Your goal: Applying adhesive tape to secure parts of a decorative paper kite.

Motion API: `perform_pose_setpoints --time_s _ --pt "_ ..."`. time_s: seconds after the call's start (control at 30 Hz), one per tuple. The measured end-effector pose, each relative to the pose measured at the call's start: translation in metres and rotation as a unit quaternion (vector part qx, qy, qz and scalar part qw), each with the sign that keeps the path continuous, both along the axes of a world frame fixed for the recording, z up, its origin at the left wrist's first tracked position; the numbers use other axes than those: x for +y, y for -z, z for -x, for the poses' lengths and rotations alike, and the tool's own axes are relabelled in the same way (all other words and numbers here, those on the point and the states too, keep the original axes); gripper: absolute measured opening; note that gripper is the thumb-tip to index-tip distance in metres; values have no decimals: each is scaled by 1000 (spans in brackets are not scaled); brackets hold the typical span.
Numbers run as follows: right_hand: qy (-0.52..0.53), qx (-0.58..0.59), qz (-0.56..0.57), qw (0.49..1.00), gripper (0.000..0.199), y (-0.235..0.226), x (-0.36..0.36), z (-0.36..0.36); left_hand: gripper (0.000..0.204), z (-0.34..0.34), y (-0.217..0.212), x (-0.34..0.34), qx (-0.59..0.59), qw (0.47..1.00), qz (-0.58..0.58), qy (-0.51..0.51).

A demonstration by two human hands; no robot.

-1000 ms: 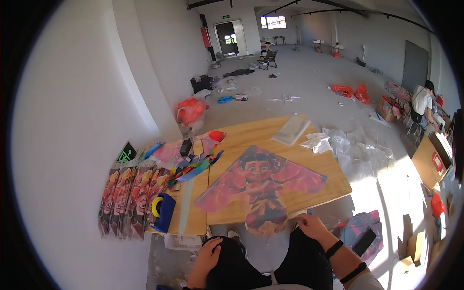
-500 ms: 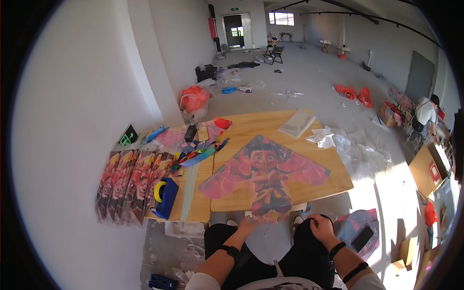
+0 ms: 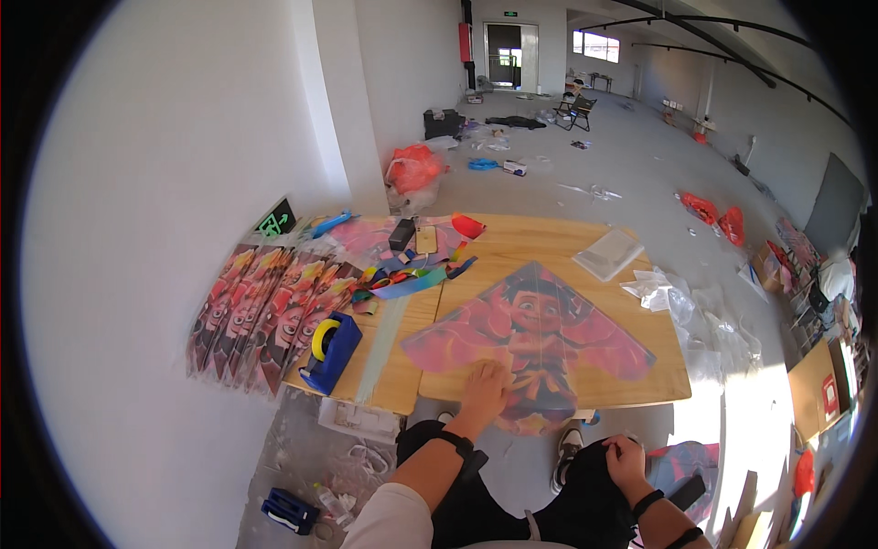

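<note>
A kite (image 3: 540, 343) printed with a cartoon figure in red and purple lies spread on the wooden table (image 3: 672, 366), its lower end hanging past the near edge. My left hand (image 3: 487, 389) rests on the kite's left side by the figure's body, fingers lying forward with nothing seen in them. On my right knee lies my right hand (image 3: 625, 459), fingers loosely bent and holding nothing. Left of the kite are a bundle of thin pale rods (image 3: 384, 348), a blue tape dispenser (image 3: 337, 357) with yellow tape, and rainbow ribbons (image 3: 407, 284).
Several folded printed kites (image 3: 261, 316) in clear sleeves hang over the table's left edge by the wall. A phone (image 3: 426, 240) and a black box (image 3: 401, 234) lie farther back. Clear plastic bags (image 3: 608, 254) are at the right; cardboard boxes (image 3: 819, 389) stand on the floor.
My left hand has moved up from the kite's lower end onto its left side. The head view has turned left, so the scene sits farther right. My right hand stays on the knee.
</note>
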State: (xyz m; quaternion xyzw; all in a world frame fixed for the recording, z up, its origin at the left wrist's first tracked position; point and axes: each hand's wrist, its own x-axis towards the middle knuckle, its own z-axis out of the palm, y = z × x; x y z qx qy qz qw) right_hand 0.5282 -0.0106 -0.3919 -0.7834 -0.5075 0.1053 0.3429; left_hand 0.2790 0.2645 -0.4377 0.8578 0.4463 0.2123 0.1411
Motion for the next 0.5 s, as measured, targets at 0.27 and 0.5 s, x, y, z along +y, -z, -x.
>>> perform_pose_setpoints --time_s 0.27,0.5 --pt "-19 2 11 1000 10 0 14 4 64 -70 27 27 82 987 -88 110" --pt "-1 25 6 1000 10 10 16 -11 70 -105 39 36 102 982 -80 134"
